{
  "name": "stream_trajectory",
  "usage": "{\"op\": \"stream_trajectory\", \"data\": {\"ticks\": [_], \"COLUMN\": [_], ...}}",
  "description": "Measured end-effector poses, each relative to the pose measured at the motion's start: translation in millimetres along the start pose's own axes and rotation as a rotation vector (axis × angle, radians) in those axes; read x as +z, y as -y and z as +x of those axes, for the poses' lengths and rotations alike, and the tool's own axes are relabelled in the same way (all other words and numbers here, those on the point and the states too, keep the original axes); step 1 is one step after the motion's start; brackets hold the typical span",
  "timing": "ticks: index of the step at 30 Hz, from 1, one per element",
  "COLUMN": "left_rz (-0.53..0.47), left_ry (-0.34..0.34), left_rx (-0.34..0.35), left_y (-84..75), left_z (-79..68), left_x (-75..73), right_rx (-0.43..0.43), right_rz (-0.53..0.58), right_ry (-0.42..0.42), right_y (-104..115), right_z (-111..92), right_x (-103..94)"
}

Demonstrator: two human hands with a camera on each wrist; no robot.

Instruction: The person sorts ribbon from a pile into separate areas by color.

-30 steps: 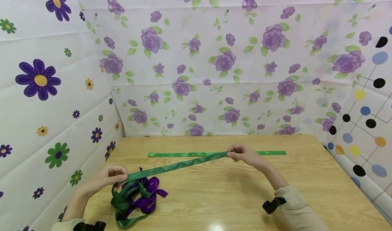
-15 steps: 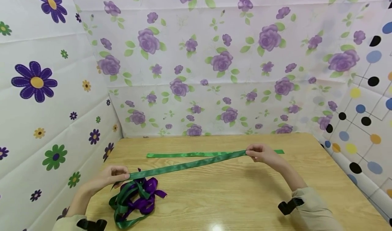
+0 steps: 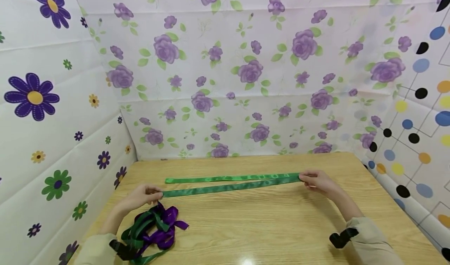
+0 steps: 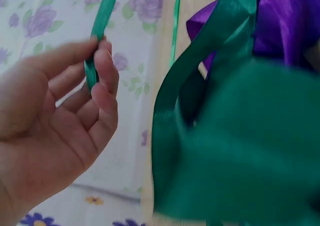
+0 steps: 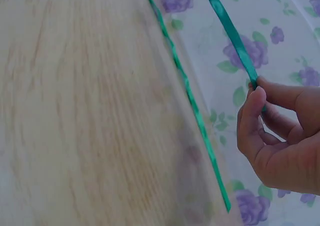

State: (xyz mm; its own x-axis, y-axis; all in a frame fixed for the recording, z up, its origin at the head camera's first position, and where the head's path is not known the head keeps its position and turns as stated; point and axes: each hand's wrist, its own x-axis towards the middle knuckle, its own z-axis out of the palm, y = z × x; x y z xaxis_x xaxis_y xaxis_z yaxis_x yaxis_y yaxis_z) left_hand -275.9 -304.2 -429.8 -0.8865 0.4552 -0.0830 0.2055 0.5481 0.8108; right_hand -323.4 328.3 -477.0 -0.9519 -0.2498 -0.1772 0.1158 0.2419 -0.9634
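A dark green satin ribbon is stretched between the two hands above the table. My left hand pinches it at the left between thumb and fingers; in the left wrist view a short end pokes out below that pinch. At the right, my right hand pinches the other end with thumb and forefinger. Just behind lies a brighter green ribbon, flat and straight along the table; the right hand and held ribbon cover its right end in the head view. The right wrist view shows the held ribbon apart from the brighter ribbon.
A tangled heap of dark green ribbon and purple ribbon lies at the table's left front, close to the left forearm. Floral cloth walls stand behind and left of the wooden table; a dotted cloth stands right.
My right hand has moved right, drawing a longer stretch of dark green ribbon. The left hand has moved forward and right, away from the heap. The held ribbon now runs nearly level, nearer the brighter one.
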Motion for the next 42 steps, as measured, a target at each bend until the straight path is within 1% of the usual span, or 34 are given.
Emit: {"op": "stream_trajectory", "data": {"ticks": [2, 5, 10, 12, 14, 16, 19, 21, 24, 26, 28, 31, 37, 40, 42], "left_rz": [-0.01, -0.04, -0.044, -0.037, -0.013, -0.001, 0.02, 0.01, 0.041, 0.055, 0.078, 0.084, 0.104, 0.133, 0.152], "left_ry": [-0.038, -0.099, -0.218, -0.259, -0.272, -0.282, -0.265, -0.289, -0.328, -0.369, -0.391, -0.418, -0.443, -0.452, -0.461], "left_rx": [-0.028, -0.101, -0.216, -0.244, -0.257, -0.278, -0.273, -0.299, -0.327, -0.36, -0.371, -0.388, -0.394, -0.381, -0.372], "left_y": [-0.1, 0.7, 2.8, 4.2, 6.6, 8.5, 9.2, 7.5, 6.4, 6.8, 8.8, 12.7, 19.1, 20.6, 19.4], "left_z": [7.9, 19.8, 38.5, 45.2, 50.9, 56.6, 64.4, 68.6, 73.1, 75.8, 78.9, 84.6, 93.9, 97.0, 98.0], "left_x": [3.5, 9.8, 20.8, 24.7, 27.9, 30.5, 33.7, 35.9, 38.8, 40.5, 41.8, 43.2, 44.5, 44.1, 43.8], "right_rx": [0.008, 0.02, 0.045, 0.063, 0.08, 0.106, 0.122, 0.13, 0.145, 0.144, 0.142, 0.128, 0.128, 0.124, 0.113], "right_rz": [-0.016, -0.042, -0.118, -0.151, -0.165, -0.152, -0.124, -0.114, -0.127, -0.153, -0.181, -0.21, -0.245, -0.258, -0.29], "right_ry": [-0.013, -0.043, -0.139, -0.181, -0.206, -0.237, -0.274, -0.293, -0.32, -0.329, -0.352, -0.372, -0.384, -0.395, -0.41], "right_y": [-4, -8, -18, -21, -24, -26, -29, -30, -30, -31, -31, -32, -32, -31, -30], "right_z": [1, 5, 12, 15, 19, 22, 26, 27, 29, 30, 31, 31, 32, 32, 32], "right_x": [-2.7, -4.7, -7.6, -9.8, -12.2, -14.8, -18.8, -20.6, -21.1, -20.7, -19.9, -18.7, -17.2, -17.1, -16.7]}}
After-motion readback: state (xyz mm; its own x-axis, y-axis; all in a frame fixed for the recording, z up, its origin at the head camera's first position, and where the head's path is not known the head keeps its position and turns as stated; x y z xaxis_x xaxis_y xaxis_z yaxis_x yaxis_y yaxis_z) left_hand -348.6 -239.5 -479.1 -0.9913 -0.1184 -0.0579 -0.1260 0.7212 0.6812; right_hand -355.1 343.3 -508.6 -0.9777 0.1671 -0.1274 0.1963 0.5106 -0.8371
